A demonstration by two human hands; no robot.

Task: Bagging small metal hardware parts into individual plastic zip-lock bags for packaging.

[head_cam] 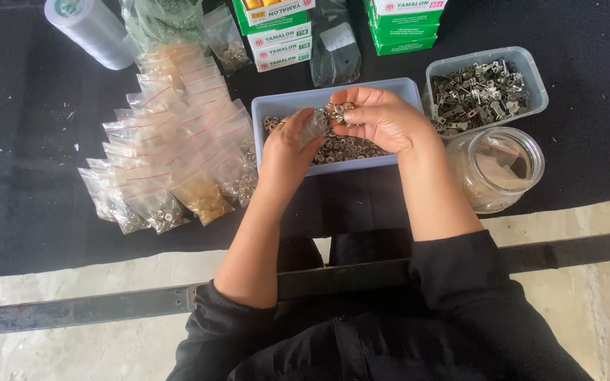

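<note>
The person sits at a dark worktop (pixel 22 176) and works over a pale blue tray (pixel 298 100) which lies straight in front. This tray is my landmark. In it there is still a layer of small metal rings (pixel 351 149), so I judge that much is left to pack.

The left hand (pixel 287 152) is above the near left part of the tray, and its fingers are closed on a small clear bag (pixel 313 127), which it holds by the mouth. The right hand (pixel 383 116) is above the middle of the tray; its fingers are pinched together on a few of the rings (pixel 339 111), just beside the mouth of the bag. How full this bag is, I cannot tell.

Left of the tray lies a wide fan of filled bags (pixel 178 134) with red seal lines, many of them, so a good part seems done. Right of the tray stands a clear box with darker metal pieces (pixel 481 88), and nearer to the person a glass jar (pixel 499 169). Behind the tray there are green and white cartons (pixel 277 32), and far left behind it a white roll (pixel 93 28).
</note>
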